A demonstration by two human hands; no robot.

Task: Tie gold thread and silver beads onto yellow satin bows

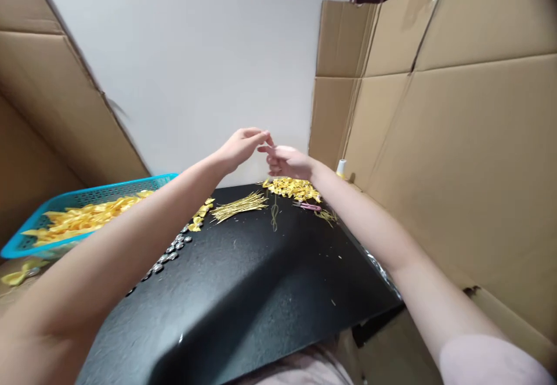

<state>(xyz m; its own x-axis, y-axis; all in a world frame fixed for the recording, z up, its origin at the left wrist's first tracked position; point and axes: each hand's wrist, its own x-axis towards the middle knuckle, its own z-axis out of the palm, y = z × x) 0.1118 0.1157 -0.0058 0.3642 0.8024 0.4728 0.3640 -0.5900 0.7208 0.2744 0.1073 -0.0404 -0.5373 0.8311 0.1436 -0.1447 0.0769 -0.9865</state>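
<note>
My left hand [244, 144] and my right hand [288, 162] meet at the fingertips, raised over the far end of the black table. Thumb and forefinger of the left hand are pinched together, and whatever lies between them is too small to make out. Curled fingers on the right hand hide what it holds. Right below the hands shows a thin looped cord [274, 214]; whether it hangs from them or lies on the table I cannot tell. Beneath and behind the right hand is a pile of yellow bows [296, 189].
A bundle of gold twist ties [239, 206] lies left of pink-handled snips [308, 206] and loose cords [326, 217]. A blue basket [56, 199] holds yellow ribbon pieces. Silvery round pieces [173, 255] line the table's left. Cardboard walls [456, 159] flank the black table [261, 280].
</note>
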